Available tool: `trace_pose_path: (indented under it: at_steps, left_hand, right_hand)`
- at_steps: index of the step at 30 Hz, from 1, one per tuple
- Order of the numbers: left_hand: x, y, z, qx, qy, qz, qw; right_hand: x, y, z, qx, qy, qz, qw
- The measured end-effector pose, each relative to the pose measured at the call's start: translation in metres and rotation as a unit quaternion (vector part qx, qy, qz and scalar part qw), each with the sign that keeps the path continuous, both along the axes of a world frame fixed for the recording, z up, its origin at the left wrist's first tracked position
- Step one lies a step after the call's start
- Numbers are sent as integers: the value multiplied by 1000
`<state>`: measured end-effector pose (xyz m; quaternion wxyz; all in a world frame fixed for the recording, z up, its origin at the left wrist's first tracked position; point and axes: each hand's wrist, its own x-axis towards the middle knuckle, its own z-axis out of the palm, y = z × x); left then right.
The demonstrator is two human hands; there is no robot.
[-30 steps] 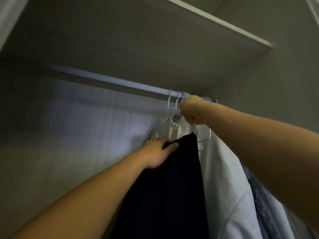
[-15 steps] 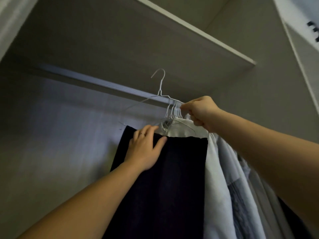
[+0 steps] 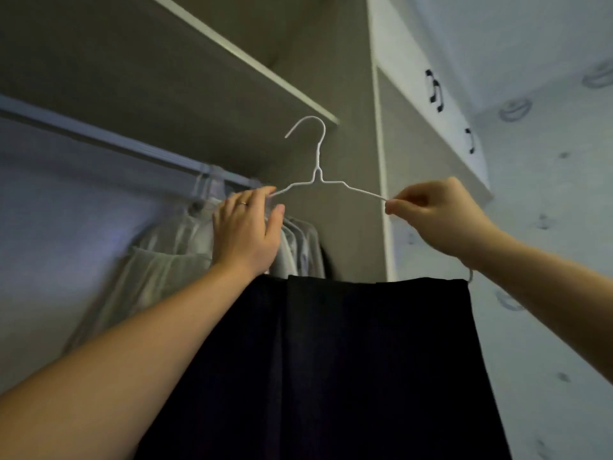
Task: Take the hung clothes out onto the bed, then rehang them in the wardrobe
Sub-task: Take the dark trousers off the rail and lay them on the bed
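A white wire hanger (image 3: 319,167) is held up in front of the wardrobe, its hook free of the rail (image 3: 99,137). A dark garment (image 3: 348,360) hangs folded over the hanger's bottom bar. My left hand (image 3: 247,230) grips the hanger's left shoulder. My right hand (image 3: 431,214) pinches the right shoulder between thumb and fingers. Pale garments (image 3: 185,247) hang on the rail behind my left hand, bunched at its right end.
A wardrobe shelf (image 3: 232,54) runs above the rail. The wardrobe's side panel (image 3: 381,161) stands just right of the hanger. Upper cabinet doors with dark handles (image 3: 434,91) and a patterned wall (image 3: 547,194) lie to the right.
The hanger with the dark garment has come off the rail and moved right, out of the wardrobe. My right hand left the bunched hooks and now pinches the hanger's right shoulder.
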<state>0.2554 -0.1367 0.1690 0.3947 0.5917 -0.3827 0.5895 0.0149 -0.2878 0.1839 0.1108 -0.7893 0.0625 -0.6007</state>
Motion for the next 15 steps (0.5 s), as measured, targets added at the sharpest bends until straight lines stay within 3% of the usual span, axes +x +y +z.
trace_pose_path:
  at_steps: [8, 15]
  left_hand:
    - [-155, -134, -74, 153, 30, -214, 964]
    - [-319, -254, -142, 292, 77, -409, 861]
  right_hand:
    - [-201, -76, -69, 0, 59, -200, 978]
    - [-399, -105, -149, 49, 64, -340, 937]
